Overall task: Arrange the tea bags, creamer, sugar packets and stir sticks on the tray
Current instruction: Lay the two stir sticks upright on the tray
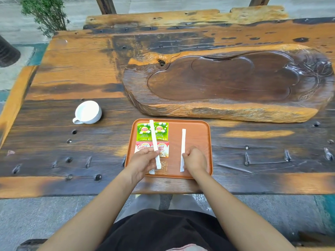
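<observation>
While both bare hands work over the rectangular orange-brown plastic tray (pixel 197 124), the step in hand appears to be placing the stir sticks, the last items to be set out. The left hand (pixel 143 163) pinches a long white paper-wrapped stir stick (pixel 154 140) between thumb and fingertips, gripping it near its lower end. From that grip the stick runs up and away from the person, crossing over the other items. The right hand (pixel 194 162) is curled with its fingertips closed on the lower part of a second white paper-wrapped stir stick (pixel 183 144), which seems to lie flat on the bare tray floor and points straight away from the grip.

Beyond the left grip, under the raised stick, lie two green square tea bag sachets (pixel 143 132) side by side at the far left corner of the tray. Just beside the left fingers sit two red and white creamer packets (pixel 164 148), partly hidden by the hand. Below the grip, nearer the person, pale translucent sugar packets (pixel 162 167) rest near the front rim, blurred.

Judging from this, the next move calls for bringing the left stick down parallel to the right one, on open tray floor between the packets and that stick.

A white ceramic cup (pixel 88 112) lies tipped on the dark wooden table (pixel 54 142), well left of the hands. A large carved wooden tea board (pixel 226 82) sits beyond the tray.
</observation>
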The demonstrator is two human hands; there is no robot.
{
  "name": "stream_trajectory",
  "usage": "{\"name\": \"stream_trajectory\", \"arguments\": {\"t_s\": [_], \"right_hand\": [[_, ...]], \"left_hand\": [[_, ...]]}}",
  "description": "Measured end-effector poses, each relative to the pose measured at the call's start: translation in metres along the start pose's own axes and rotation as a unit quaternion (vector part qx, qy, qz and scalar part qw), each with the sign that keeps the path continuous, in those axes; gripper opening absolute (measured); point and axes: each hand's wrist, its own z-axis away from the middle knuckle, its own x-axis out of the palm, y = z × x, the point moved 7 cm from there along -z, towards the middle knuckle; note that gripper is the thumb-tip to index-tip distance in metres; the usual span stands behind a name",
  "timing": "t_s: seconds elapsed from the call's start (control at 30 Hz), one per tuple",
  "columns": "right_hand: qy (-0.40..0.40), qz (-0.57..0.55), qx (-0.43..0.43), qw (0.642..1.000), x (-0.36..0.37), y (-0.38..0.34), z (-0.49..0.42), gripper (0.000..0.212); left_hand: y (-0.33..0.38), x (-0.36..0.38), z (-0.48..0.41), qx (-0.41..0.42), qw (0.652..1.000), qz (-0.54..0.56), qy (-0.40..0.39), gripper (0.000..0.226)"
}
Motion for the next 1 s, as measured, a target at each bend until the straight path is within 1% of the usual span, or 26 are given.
{"name": "stream_trajectory", "arguments": {"t_s": [0.07, 0.13, 0.2, 0.23, 0.3, 0.37, 0.4, 0.43, 0.47, 0.5, 0.57, 0.63, 0.67, 0.73, 0.83, 0.87, 0.93, 1.0], "right_hand": [[-0.007, -0.008, -0.004, 1.000, -0.003, -0.002, 0.002, 0.015], [-0.005, -0.037, -0.037, 0.999, -0.011, -0.014, 0.009, 0.019], [-0.019, -0.138, -0.085, 0.987, -0.022, -0.033, 0.022, 0.019], [-0.042, -0.201, -0.101, 0.974, -0.027, -0.042, 0.029, 0.019], [-0.117, -0.311, -0.105, 0.937, -0.034, -0.055, 0.041, 0.022], [-0.211, -0.397, -0.091, 0.889, -0.036, -0.059, 0.048, 0.025], [-0.244, -0.427, -0.085, 0.866, -0.036, -0.057, 0.049, 0.024], [-0.260, -0.448, -0.080, 0.852, -0.037, -0.054, 0.048, 0.022], [-0.257, -0.457, -0.073, 0.849, -0.038, -0.048, 0.045, 0.019], [-0.241, -0.461, -0.064, 0.852, -0.040, -0.042, 0.042, 0.016], [-0.185, -0.439, -0.053, 0.878, -0.047, -0.031, 0.035, 0.018], [-0.141, -0.393, -0.056, 0.907, -0.053, -0.024, 0.032, 0.020], [-0.131, -0.379, -0.056, 0.914, -0.054, -0.023, 0.031, 0.021], [-0.126, -0.372, -0.053, 0.918, -0.053, -0.021, 0.031, 0.021], [-0.118, -0.364, -0.049, 0.923, -0.047, -0.021, 0.031, 0.021], [-0.101, -0.362, -0.043, 0.926, -0.048, -0.018, 0.030, 0.022], [-0.044, -0.326, -0.025, 0.944, -0.056, -0.008, 0.021, 0.026], [-0.005, -0.259, -0.003, 0.966, -0.061, 0.003, 0.006, 0.025]], "left_hand": [[0.000, 0.007, 0.002, 0.001, 1.000, -0.007, -0.010, 0.008], [0.000, 0.016, 0.005, -0.002, 0.999, -0.019, -0.032, 0.007], [-0.001, 0.028, 0.009, -0.010, 0.997, -0.029, -0.070, 0.010], [-0.001, 0.036, 0.012, -0.016, 0.995, -0.027, -0.099, 0.011], [-0.004, 0.055, 0.021, -0.034, 0.984, 0.008, -0.177, 0.014], [-0.006, 0.071, 0.030, -0.060, 0.967, 0.057, -0.240, 0.014], [-0.007, 0.076, 0.033, -0.069, 0.961, 0.072, -0.257, 0.015], [-0.008, 0.079, 0.034, -0.077, 0.958, 0.077, -0.267, 0.016], [-0.010, 0.081, 0.035, -0.080, 0.956, 0.071, -0.273, 0.018], [-0.011, 0.083, 0.035, -0.081, 0.956, 0.058, -0.275, 0.019], [-0.016, 0.083, 0.033, -0.067, 0.966, 0.014, -0.249, 0.022], [-0.018, 0.079, 0.027, -0.024, 0.979, -0.047, -0.195, 0.024], [-0.018, 0.079, 0.025, 0.005, 0.982, -0.079, -0.174, 0.022], [-0.017, 0.079, 0.021, 0.047, 0.981, -0.123, -0.146, 0.012], [-0.018, 0.080, 0.018, 0.055, 0.983, -0.132, -0.113, 0.006], [-0.018, 0.080, 0.017, 0.052, 0.983, -0.139, -0.105, 0.006], [-0.012, 0.071, 0.011, 0.049, 0.982, -0.167, -0.076, 0.009], [0.004, 0.041, -0.006, 0.081, 0.975, -0.207, 0.002, 0.014]]}}
